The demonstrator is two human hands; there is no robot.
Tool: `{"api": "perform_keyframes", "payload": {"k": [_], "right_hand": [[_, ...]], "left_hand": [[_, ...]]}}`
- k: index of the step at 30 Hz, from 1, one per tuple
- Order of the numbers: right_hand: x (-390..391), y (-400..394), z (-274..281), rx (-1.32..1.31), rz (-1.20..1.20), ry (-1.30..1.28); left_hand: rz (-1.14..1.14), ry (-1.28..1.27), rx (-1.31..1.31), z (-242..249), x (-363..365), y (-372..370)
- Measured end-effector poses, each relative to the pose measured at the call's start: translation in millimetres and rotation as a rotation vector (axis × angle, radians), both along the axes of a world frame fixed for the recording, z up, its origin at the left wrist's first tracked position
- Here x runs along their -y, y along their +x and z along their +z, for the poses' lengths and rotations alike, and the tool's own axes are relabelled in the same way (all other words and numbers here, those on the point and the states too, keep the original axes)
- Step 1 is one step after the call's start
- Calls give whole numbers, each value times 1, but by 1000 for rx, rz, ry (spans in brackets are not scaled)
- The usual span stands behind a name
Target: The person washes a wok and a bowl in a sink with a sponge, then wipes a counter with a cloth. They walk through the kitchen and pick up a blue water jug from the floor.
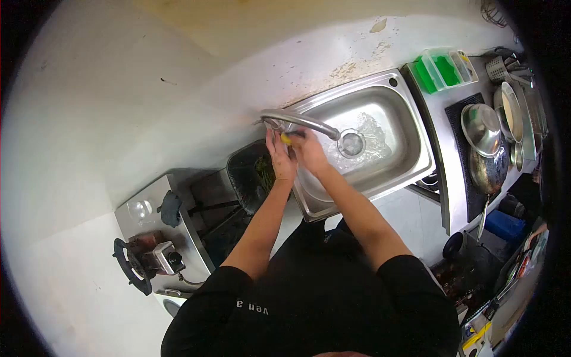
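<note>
My right hand [310,153] is closed on a small yellow and dark sponge [286,139] at the left end of the sink, beside the base of the faucet [300,119]. Close to it, my left hand [282,159] reaches up with its fingers stretched out against the faucet base; part of its grip is hidden. The curved metal spout passes above my right hand and ends over the drain [351,144]. Water spreads across the bottom of the steel sink [404,128] around that drain.
Left of the sink stands a black-lined bin [241,178] with green scraps. Farther left is a counter with a gas burner [137,265] and a dark cloth [171,208]. Right of the sink are green and clear containers [443,71], a metal bowl [480,128] and a pan [488,169].
</note>
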State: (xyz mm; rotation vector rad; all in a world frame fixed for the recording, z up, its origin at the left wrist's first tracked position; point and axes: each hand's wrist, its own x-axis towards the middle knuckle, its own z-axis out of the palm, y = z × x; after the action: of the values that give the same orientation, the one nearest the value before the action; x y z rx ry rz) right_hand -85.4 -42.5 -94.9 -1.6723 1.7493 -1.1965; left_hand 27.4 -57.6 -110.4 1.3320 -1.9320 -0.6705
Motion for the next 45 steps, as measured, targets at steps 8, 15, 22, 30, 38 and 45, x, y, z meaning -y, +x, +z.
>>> {"api": "perform_keyframes", "payload": {"k": [8,15,22,30,38,45], "right_hand": [[7,27,14,-230,41,290],[47,82,76,-1077,311,166],[55,91,52,-1115,395,368],[7,2,11,-730,475,-19],[37,10,-38,308,-275,206],[38,18,-25,-67,-143,10]], "left_hand": [[124,40,-11,-9,2,4],[135,386,428,-126,1,24],[367,244,222,-83,-12,10],[410,116,132,0,1,6],[251,90,358,-2,-1,2],[228,73,355,-7,1,3]]}}
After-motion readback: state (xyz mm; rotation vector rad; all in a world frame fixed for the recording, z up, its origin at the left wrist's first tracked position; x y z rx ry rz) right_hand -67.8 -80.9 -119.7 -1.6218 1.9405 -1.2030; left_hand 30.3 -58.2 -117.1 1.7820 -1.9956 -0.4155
